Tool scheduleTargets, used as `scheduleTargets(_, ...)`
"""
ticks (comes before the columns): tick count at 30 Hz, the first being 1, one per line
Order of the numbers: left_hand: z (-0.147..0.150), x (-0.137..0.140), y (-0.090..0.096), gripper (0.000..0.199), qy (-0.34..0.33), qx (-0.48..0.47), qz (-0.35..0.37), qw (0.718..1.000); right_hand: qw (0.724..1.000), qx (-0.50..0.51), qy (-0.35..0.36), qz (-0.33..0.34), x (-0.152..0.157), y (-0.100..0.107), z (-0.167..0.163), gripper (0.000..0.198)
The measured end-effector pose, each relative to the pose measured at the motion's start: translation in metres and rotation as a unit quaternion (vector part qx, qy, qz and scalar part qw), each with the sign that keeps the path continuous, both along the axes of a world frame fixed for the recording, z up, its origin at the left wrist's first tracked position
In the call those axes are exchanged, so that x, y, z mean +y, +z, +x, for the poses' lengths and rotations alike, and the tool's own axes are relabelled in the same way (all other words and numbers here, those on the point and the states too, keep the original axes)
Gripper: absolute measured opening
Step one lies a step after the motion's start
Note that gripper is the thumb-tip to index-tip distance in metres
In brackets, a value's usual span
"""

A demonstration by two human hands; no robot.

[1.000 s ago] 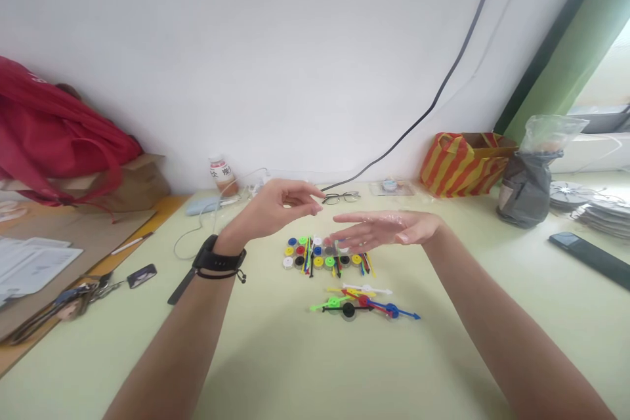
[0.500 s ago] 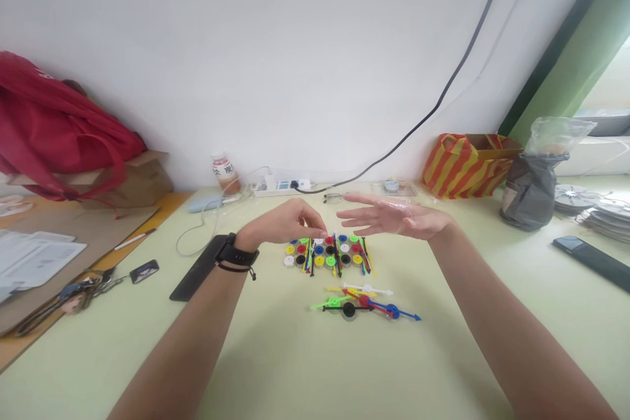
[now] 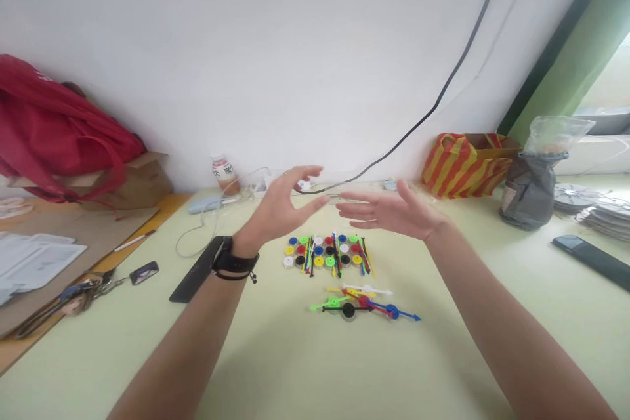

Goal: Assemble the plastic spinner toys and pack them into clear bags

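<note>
Both my hands hover over the far part of the pale green table, holding nothing I can see. My left hand (image 3: pixel 283 205), with a black watch (image 3: pixel 233 259) at the wrist, has its thumb and fingers apart. My right hand (image 3: pixel 394 210) is opposite, fingers stretched out toward the left one, thumb raised. Below them lie rows of small coloured discs on clear bases (image 3: pixel 319 261), with bundles of thin coloured arrows (image 3: pixel 337 254) between them. Nearer to me is a loose cluster of arrow spinners, among them a black spinner (image 3: pixel 348 310) and a blue spinner (image 3: pixel 392 310).
At the back stand a bottle (image 3: pixel 225 174) and a striped bag (image 3: pixel 467 167). A grey bag (image 3: pixel 529 190), stacked reels (image 3: pixel 610 213) and a phone (image 3: pixel 593 264) are on the right. Keys (image 3: pixel 101 283), papers (image 3: pixel 42 256) and a red bag (image 3: pixel 63 131) occupy the left. A cable (image 3: pixel 443 95) crosses the wall.
My left hand has risen and spread from a pinch. My right hand has turned, its thumb now up; the clear film seen at it earlier no longer shows. Discs and spinners stay put.
</note>
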State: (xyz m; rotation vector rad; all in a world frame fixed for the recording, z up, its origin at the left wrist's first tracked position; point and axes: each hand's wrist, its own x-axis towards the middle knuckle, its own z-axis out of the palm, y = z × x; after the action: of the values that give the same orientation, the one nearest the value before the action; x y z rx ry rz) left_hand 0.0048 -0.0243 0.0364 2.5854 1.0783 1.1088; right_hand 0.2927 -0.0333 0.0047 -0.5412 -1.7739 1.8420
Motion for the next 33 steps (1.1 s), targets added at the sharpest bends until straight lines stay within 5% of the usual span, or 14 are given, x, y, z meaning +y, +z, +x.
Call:
scheduleTargets(6, 0.027, -0.022, -0.007, 0.113, -0.077, 0.151, 0.101, 0.98, 0.983, 0.114, 0.0, -0.146, 0.002, -0.01, -0.032, 0.102)
scheduleTargets(11, 0.038, -0.022, -0.024, 0.115, -0.084, 0.185, 0.124, 0.971, 0.963, 0.164, 0.004, -0.213, -0.003, -0.012, -0.051, 0.089)
scheduleTargets(15, 0.04, -0.02, -0.029, 0.097, -0.078, 0.192, 0.128, 0.97, 0.965, 0.146, -0.024, -0.218, -0.005, -0.012, -0.056, 0.083)
scheduleTargets(19, 0.035, -0.013, -0.029, 0.079, -0.064, 0.182, 0.113, 0.975, 0.988, 0.073, -0.037, -0.133, -0.007, -0.004, -0.047, 0.061)
scheduleTargets(22, 0.022, -0.001, -0.032, 0.084, -0.046, 0.175, 0.077, 0.98, 0.994, 0.013, -0.11, -0.021, -0.01, 0.009, -0.028, 0.045)
scheduleTargets(24, 0.009, 0.01, -0.034, 0.091, -0.035, 0.169, 0.037, 0.984, 0.974, -0.072, -0.203, 0.072, -0.011, 0.018, -0.014, 0.043)
scheduleTargets(27, -0.009, 0.024, -0.038, 0.097, -0.025, 0.146, -0.079, 0.986, 0.904, -0.257, -0.268, 0.211, -0.011, 0.023, -0.001, 0.037)
scheduleTargets(30, -0.017, 0.029, -0.038, 0.087, -0.049, 0.106, -0.183, 0.976, 0.882, -0.371, -0.111, 0.27, -0.01, 0.013, -0.008, 0.026)
scheduleTargets(33, -0.015, 0.026, -0.034, 0.078, -0.092, 0.086, -0.237, 0.963, 0.877, -0.41, 0.054, 0.244, -0.011, -0.005, -0.031, 0.026)
